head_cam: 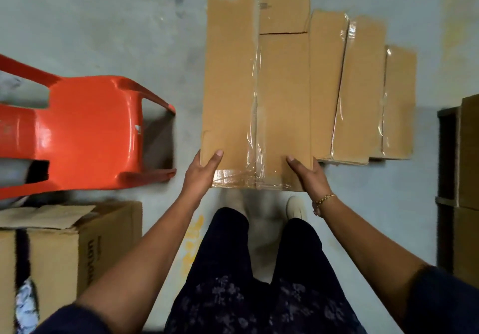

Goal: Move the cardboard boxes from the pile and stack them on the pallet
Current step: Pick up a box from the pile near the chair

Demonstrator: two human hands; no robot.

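At the left edge of the frame an orange chair point(85, 131) sat on the grey floor point(116, 22). Below it, in the lower left, stood an open carton point(77, 243). Neither seemed part of the job.

Just left of centre, the left hand point(201, 170) grasped the near left corner of a long, flat, taped box point(233, 79). Its thumb lay on top and the other fingers were hidden beneath. The box filled the upper centre, its near end raised over the person's feet. Whether its far end was clear of the floor could not be told. The right hand point(308, 175) grasped the near right corner the same way, thumb on top and fingers out of sight below.

Right of the box, touching its edge, the pile point(360, 87) showed at least three more flat boxes fanned on the floor. At the right edge a dark frame point(447, 152) stood beside cardboard point(469, 152). It may have been the pallet, but that was unclear.

By my judgement the task was mid-way: one box was in hand and not yet stacked, with the pile left to move.
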